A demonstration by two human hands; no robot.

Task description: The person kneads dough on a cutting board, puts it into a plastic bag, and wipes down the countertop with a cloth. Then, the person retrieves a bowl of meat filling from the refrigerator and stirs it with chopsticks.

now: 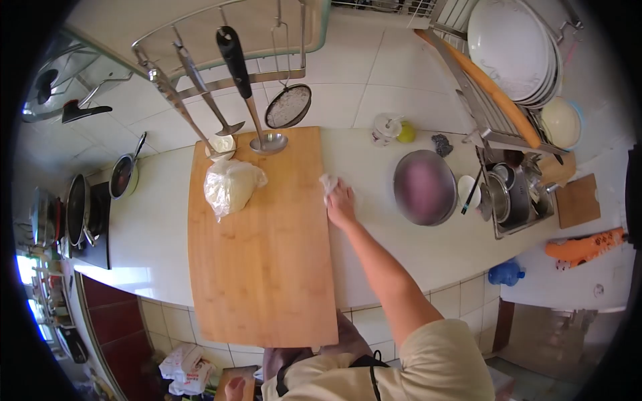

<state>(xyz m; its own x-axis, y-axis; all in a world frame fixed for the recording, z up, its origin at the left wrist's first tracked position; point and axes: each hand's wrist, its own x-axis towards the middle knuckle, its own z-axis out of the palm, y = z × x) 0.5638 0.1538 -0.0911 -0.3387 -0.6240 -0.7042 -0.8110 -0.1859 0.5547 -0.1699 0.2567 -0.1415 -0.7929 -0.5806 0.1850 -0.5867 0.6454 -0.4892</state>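
Note:
My right hand (341, 204) is closed on a crumpled whitish cloth (328, 182) and presses it to the counter, right at the far right side of a large wooden board (267, 267). On the board's upper left rests a clear plastic bag (231, 187) with something pale inside. At the bottom edge, low beside my body, a small part of my left hand (235, 386) shows; its fingers are not clear. To the right of my right hand stands a round metal bowl (426, 187) with blurred pinkish contents.
Ladles and a strainer (289, 105) hang above the board's far end. A white bowl (469, 192) with chopsticks, a scouring pad (442, 145) and a dish rack (511, 137) are at right. Pans (122, 176) stand at left around the black stove (99, 234).

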